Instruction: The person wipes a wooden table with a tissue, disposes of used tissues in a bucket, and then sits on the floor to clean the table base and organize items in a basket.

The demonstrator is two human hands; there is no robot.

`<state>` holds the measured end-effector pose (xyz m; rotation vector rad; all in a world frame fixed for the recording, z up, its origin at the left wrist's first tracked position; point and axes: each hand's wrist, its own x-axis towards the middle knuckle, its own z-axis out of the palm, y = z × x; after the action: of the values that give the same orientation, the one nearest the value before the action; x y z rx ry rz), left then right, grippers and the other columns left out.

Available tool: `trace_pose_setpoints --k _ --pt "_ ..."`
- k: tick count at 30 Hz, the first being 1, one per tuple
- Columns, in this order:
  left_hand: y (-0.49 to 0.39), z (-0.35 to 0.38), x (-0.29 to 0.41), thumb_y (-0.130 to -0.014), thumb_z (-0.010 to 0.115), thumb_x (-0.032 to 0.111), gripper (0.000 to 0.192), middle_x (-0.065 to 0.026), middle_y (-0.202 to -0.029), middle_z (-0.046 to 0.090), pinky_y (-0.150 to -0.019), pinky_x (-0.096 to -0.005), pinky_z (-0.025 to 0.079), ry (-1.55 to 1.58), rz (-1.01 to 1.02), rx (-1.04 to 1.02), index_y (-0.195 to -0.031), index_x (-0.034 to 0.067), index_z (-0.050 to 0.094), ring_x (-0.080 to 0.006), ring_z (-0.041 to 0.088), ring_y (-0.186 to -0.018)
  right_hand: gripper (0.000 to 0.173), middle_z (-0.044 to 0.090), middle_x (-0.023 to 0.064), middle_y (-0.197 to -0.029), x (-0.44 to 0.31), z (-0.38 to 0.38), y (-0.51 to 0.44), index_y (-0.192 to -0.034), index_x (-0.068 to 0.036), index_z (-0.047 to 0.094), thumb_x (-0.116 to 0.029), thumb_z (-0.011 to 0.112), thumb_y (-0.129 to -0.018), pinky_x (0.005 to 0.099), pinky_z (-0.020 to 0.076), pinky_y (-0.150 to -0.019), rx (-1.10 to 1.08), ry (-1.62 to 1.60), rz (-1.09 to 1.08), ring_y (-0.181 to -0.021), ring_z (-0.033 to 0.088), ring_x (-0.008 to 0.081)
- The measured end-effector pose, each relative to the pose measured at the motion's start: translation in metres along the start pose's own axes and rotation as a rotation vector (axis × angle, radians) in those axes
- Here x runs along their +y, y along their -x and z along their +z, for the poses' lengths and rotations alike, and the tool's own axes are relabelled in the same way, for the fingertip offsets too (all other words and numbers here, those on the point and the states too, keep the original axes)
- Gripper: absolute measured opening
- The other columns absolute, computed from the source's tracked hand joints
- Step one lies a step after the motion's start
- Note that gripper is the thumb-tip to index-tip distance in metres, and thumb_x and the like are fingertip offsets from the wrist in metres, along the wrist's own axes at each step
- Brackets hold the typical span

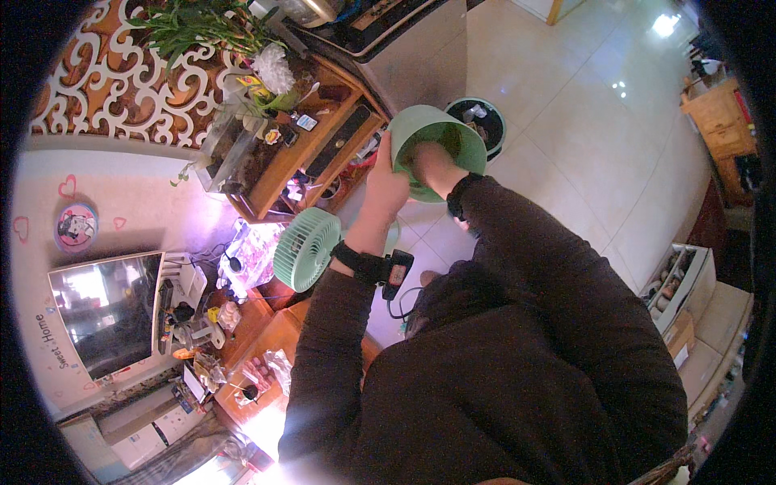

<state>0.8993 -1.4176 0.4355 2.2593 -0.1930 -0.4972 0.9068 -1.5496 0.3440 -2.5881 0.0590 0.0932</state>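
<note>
A light green plastic bin (418, 121) is tipped on its side, its open mouth facing me. My left hand (391, 182) grips its outside wall near the rim. Into the opening reaches my right hand (433, 160), blurred, with its fingers hidden in the shadow inside. What the right hand touches or holds there cannot be made out. Just beyond stands a second round bin (502, 142) with a green rim and dark inside, holding some crumpled waste. Close by my left forearm is a green electric fan (306, 248) with a round grille.
A wooden cabinet (285, 182) with a plant (188, 30) and a glass tank (227, 151) stands on the left. Farther down are a wall television (109, 312) and a cluttered wooden table (242, 400). Tiled floor (564, 139) spreads to the right, near a box (676, 276).
</note>
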Motion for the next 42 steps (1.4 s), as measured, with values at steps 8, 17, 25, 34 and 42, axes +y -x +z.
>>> trace_pose_setpoints --k 8,17,25,34,42 --pt "0.001 0.006 0.006 -0.075 0.046 0.0 0.081 -0.0276 -0.122 0.057 -0.094 -0.0378 0.043 0.33 -0.118 -0.043 -0.151 0.018 0.023 -0.0368 0.057 -0.113 0.024 0.067 0.0203 -0.093 0.018 -0.006 -0.01 -0.094 -0.003 0.069 -0.016 0.051 -0.086 0.0468 0.0518 -0.078 0.37 0.223 -0.072 -0.086 0.065 0.0352" --pt "0.009 0.005 0.023 -0.076 0.045 -0.001 0.081 -0.0259 -0.128 0.054 -0.096 -0.0343 0.041 0.226 0.013 0.051 -0.151 0.018 0.023 -0.034 0.056 -0.115 0.031 0.066 0.0165 -0.109 0.02 -0.008 -0.023 -0.109 -0.007 0.065 -0.022 0.053 -0.086 0.042 0.0496 -0.087 0.313 0.161 -0.117 -0.1 0.063 0.0323" --pt "0.013 0.006 0.035 -0.076 0.045 -0.001 0.081 -0.0218 -0.125 0.057 -0.082 -0.037 0.052 0.352 -0.135 -0.004 -0.151 0.02 0.022 -0.0303 0.061 -0.107 0.029 0.064 0.017 -0.113 0.013 -0.011 -0.027 -0.108 -0.008 0.066 -0.021 0.053 -0.085 0.0422 0.0481 -0.088 0.413 0.209 -0.126 -0.104 0.061 0.0318" --pt "0.0 0.011 0.014 -0.075 0.047 0.0 0.079 -0.0206 -0.127 0.057 -0.086 -0.0334 0.049 0.396 -0.115 0.043 -0.15 0.019 0.027 -0.0285 0.06 -0.11 0.027 0.066 0.019 -0.106 0.009 -0.027 -0.027 -0.104 -0.008 0.068 -0.021 0.053 -0.085 0.0418 0.0509 -0.084 0.172 0.122 0.138 -0.098 0.064 0.0324" --pt "0.005 0.01 0.01 -0.075 0.046 -0.003 0.076 -0.0177 -0.124 0.057 -0.074 -0.0366 0.055 0.568 -0.184 -0.027 -0.147 0.016 0.031 -0.0293 0.063 -0.102 0.029 0.064 0.0204 -0.112 0.003 -0.008 -0.011 -0.105 -0.006 0.067 -0.02 0.051 -0.085 0.0435 0.0486 -0.088 -0.074 0.16 -0.298 -0.104 0.062 0.0337"
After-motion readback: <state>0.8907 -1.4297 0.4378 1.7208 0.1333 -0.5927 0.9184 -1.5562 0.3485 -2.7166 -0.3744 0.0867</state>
